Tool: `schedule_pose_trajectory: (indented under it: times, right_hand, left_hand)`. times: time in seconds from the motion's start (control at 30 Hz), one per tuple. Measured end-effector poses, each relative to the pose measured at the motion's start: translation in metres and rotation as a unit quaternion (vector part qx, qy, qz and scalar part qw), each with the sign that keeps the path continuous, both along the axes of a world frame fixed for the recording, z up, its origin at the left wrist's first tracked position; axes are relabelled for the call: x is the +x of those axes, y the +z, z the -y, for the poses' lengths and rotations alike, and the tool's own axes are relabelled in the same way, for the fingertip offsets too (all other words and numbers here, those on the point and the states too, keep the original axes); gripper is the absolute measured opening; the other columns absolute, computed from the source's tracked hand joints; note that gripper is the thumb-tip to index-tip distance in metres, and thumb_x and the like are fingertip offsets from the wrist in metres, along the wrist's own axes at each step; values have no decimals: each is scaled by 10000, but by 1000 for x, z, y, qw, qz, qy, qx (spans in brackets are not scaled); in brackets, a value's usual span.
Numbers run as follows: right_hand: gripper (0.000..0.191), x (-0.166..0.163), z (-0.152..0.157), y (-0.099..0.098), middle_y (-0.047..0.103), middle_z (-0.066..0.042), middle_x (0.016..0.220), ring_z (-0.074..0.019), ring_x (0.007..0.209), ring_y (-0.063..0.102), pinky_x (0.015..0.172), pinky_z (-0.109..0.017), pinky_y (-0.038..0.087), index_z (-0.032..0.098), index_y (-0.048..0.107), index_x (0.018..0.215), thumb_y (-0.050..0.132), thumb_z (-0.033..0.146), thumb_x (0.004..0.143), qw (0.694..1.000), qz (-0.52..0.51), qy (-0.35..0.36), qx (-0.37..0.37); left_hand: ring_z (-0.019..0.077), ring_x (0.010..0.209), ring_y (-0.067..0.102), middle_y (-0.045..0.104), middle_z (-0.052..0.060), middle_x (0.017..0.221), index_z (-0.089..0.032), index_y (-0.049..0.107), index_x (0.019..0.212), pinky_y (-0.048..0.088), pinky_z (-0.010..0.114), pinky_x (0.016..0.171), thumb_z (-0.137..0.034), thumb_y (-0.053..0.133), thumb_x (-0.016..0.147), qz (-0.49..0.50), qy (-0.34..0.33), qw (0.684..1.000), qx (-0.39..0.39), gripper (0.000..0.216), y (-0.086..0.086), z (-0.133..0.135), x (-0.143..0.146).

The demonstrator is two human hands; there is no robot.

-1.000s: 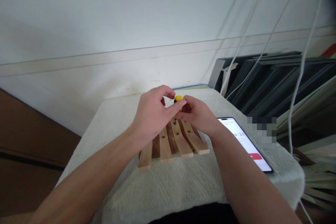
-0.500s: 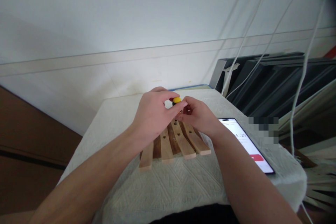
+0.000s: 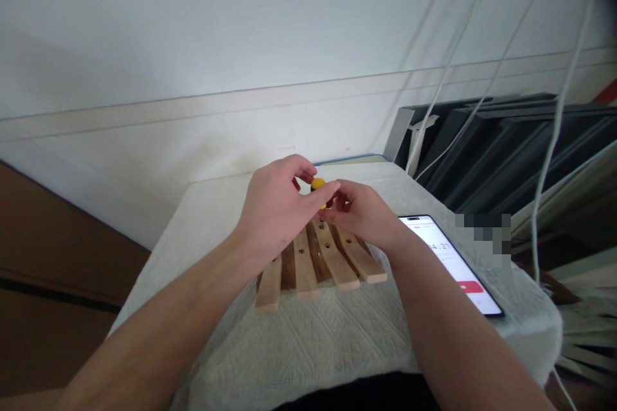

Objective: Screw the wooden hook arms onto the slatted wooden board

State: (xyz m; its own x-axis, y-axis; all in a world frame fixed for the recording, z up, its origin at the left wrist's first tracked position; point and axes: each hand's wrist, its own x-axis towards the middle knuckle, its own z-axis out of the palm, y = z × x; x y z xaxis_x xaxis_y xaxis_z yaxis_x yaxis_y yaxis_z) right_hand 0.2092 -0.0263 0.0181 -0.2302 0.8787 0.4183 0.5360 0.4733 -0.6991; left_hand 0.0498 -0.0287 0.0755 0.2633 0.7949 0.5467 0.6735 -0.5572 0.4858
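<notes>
A screwdriver with a yellow-and-black handle stands roughly upright over the far part of a slatted wooden piece. Around the handle, my left hand has its fingers apart, with the thumb stretched across the front and the index finger lifted just off the top. My right hand is curled in a pinch low beside the screwdriver, and what its fingertips hold is hidden. Pale slats with dark round holes fan out towards me over a darker wooden crosspiece. The screwdriver's tip is out of sight behind the hands.
A phone with a lit timer lies by my right forearm. White patterned cloth covers the table, which meets a wall. White cables hang at the right, before dark stacked panels.
My left fingers have loosened from the screwdriver handle and spread, the hand shifting slightly left. The handle's top leans a little further left. My right hand stays nearly in place.
</notes>
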Motion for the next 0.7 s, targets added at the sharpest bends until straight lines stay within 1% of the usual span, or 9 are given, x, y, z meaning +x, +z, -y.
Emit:
schedule_pose_trajectory:
  times: [0.1, 0.23, 0.3, 0.4, 0.5, 0.57, 0.63, 0.7]
  right_hand:
    - [193, -1, 0, 0, 550, 30, 647, -97, 531, 430, 503, -248, 320, 186, 583, 788, 670, 338, 707, 1000, 3, -13, 3]
    - [199, 0, 3, 3, 561, 36, 660, -95, 523, 455, 513, -245, 343, 197, 614, 926, 621, 255, 735, 999, -20, 28, -14]
    - [150, 1, 3, 4, 544, 40, 622, -94, 513, 447, 508, -245, 336, 194, 635, 889, 588, 229, 751, 999, -16, 38, -19]
    - [105, 0, 2, 2, 523, 42, 588, -99, 510, 436, 495, -247, 320, 187, 617, 799, 619, 270, 734, 999, -17, 11, -27]
    - [158, -1, 0, 1, 534, 34, 613, -105, 528, 438, 498, -250, 318, 186, 566, 761, 658, 300, 701, 999, -1, -33, -20]
    - [176, -1, 1, 1, 547, 28, 633, -104, 533, 436, 503, -251, 319, 186, 554, 755, 665, 309, 693, 999, 15, -42, -7]
    - [162, 0, 2, 3, 565, 23, 659, -99, 529, 434, 503, -250, 323, 185, 573, 784, 649, 307, 708, 1000, 12, -22, 2]
    - [145, 2, 4, 5, 580, 22, 683, -93, 521, 434, 498, -244, 326, 186, 605, 850, 613, 268, 730, 1000, -6, 11, 2]
  left_hand:
    - [131, 614, 576, 675, 22, 726, -177, 679, 773, 461, 259, 600, -384, 626, 749, -18, -10, 1000, 3, 215, 2, 0, -1]
    - [149, 669, 600, 694, 25, 777, -203, 709, 865, 476, 272, 644, -353, 605, 772, -29, -25, 999, 15, 205, 1, 1, -2]
    - [157, 706, 612, 700, 24, 810, -213, 710, 915, 486, 278, 669, -319, 585, 782, -34, -34, 999, 15, 211, 0, 1, -1]
    - [159, 723, 618, 700, 30, 840, -207, 695, 978, 495, 277, 675, -334, 588, 775, -21, -31, 999, 16, 263, -3, 2, 1]
    - [153, 685, 610, 698, 42, 819, -182, 698, 915, 487, 266, 641, -410, 621, 751, -7, -18, 1000, 10, 292, -4, 1, 2]
    - [147, 662, 603, 699, 40, 787, -180, 701, 829, 477, 259, 621, -408, 615, 761, -16, -28, 999, 0, 253, -3, 1, 3]
    - [146, 670, 605, 703, 36, 787, -189, 704, 799, 476, 258, 623, -371, 597, 780, -28, -43, 999, -2, 212, -2, 1, 3]
    - [151, 696, 614, 709, 32, 822, -201, 710, 826, 482, 263, 641, -331, 583, 786, -35, -49, 998, 7, 186, -2, 2, 3]
